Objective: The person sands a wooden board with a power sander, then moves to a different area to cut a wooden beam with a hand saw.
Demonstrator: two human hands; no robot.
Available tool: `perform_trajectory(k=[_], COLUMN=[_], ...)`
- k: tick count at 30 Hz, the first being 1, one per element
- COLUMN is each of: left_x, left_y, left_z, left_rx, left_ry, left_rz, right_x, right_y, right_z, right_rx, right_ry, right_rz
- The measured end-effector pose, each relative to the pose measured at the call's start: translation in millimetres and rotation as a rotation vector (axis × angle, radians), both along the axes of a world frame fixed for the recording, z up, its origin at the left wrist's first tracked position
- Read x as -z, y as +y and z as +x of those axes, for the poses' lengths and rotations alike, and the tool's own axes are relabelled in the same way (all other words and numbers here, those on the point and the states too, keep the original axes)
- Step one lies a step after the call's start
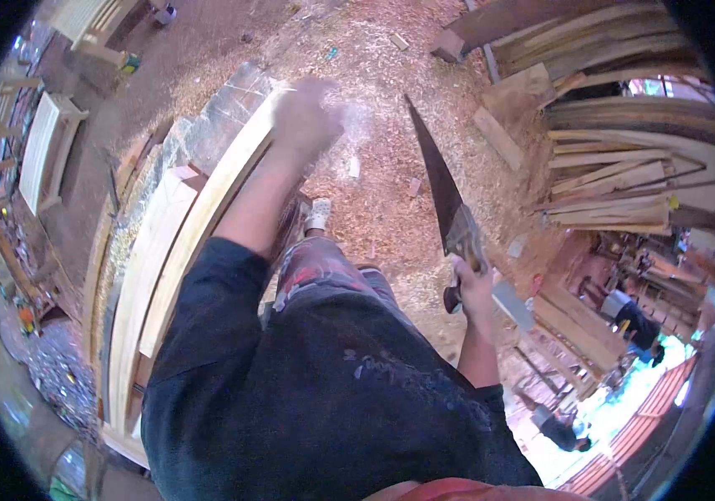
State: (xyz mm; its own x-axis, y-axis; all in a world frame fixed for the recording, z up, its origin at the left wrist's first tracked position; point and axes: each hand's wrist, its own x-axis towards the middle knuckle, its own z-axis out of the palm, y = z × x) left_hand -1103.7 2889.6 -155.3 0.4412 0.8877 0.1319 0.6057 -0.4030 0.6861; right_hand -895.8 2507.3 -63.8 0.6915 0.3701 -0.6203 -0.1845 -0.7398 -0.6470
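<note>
Wide shot first from my feed: the sawdust floor filled most of the picture, reddish chips spread all the way to the top edge. Over on the right, the stacked timber lay in rough layers, boards and slabs piled one on another. Down the left side ran the pale planks, long and side by side on a bench, bent into an arc by the lens. Further left, white frames stood on the ground, well apart from the work.

Now the tool: the saw pointed up and away from the body, its dark blade out over the sawdust, well apart from the planks. The right hand was clamped around its handle, fingers wrapped tight, down beside the thigh. And the left hand was at the far end of the planks, arm stretched out along them. It was a blur, so I couldn't tell whether the fingers were spread or closed, nor whether it touched the wood.

In the lower right background, another person was bent over, and a second one nearer the bright opening. A white shoe showed between the arm and the saw. Smallest of all, an offcut lay near the top.
</note>
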Motion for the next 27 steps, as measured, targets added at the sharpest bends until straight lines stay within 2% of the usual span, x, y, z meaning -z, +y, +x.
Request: perform_trajectory(k=[1, 3, 5, 6, 7, 8, 9, 10, 11, 12, 13, 14, 15, 16, 18, 19, 21, 22, 23, 26, 27], left_x=[3, 23, 31, 26, 23, 21, 9, -3, -4, -6, -11, -44, -37, 9, -5, -18, -41, -32, -14, 25, 31], left_y=[11, 26, 32, 34, 36, 34, 29, 23, 16, 8, 3, -20, -23, -8, -6, -12, -25, -19, -9, 14, 18], left_z=[-18, -54, -77, -75, -76, -77, -80, -82, -84, -85, -85, -78, -83, -98, -91, -85, -81, -80, -83, -91, -96], left_rx=[-0.029, -0.065, -0.036, 0.022, 0.023, 0.040, 0.129, 0.235, 0.224, 0.213, 0.282, 0.319, 0.327, 0.265, 0.222, 0.226, 0.211, 0.197, 0.176, 0.173, 0.185], left_ry=[0.251, 0.500, 0.537, 0.569, 0.565, 0.543, 0.330, 0.128, 0.105, 0.081, 0.100, 0.082, 0.177, 0.236, 0.393, 0.424, 0.491, 0.499, 0.508, 0.459, 0.434], left_rz=[0.038, -0.002, -0.087, -0.091, -0.044, 0.005, 0.003, -0.010, -0.037, -0.064, 0.033, -0.026, 0.212, 0.620, 0.309, 0.260, 0.147, 0.168, 0.186, 0.377, 0.463], right_x=[-7, 0, 13, 12, 8, 29, 17, 10, 11, 13, 15, 17, 9, 6, -22, -24, -65, -78, -53, -26, -24], right_y=[9, 0, -11, -15, -20, -42, -49, -55, -75, -95, -114, -134, -150, -166, -172, -177, -172, -169, -170, -164, -161], right_z=[-4, -22, -47, -62, -74, -80, -92, -109, -121, -140, -156, -173, -190, -197, -215, -225, -242, -248, -258, -265, -262], right_rx=[-0.023, -0.028, 0.004, 0.051, 0.113, 0.160, 0.134, 0.115, 0.141, 0.154, 0.212, 0.268, 0.319, 0.362, 0.415, 0.404, 0.448, 0.464, 0.522, 0.448, 0.348], right_ry=[0.037, 0.044, -0.047, 0.028, 0.086, 0.142, 0.085, -0.108, -0.067, -0.155, -0.159, -0.163, -0.168, -0.148, -0.043, -0.152, -0.144, -0.141, -0.191, -0.293, -0.247], right_rz=[0.066, 0.146, 0.197, 0.181, 0.173, 0.140, -0.003, 0.260, 0.059, 0.210, 0.293, 0.379, 0.465, 0.392, 0.247, 0.273, 0.229, 0.204, 0.336, 0.385, 0.254])
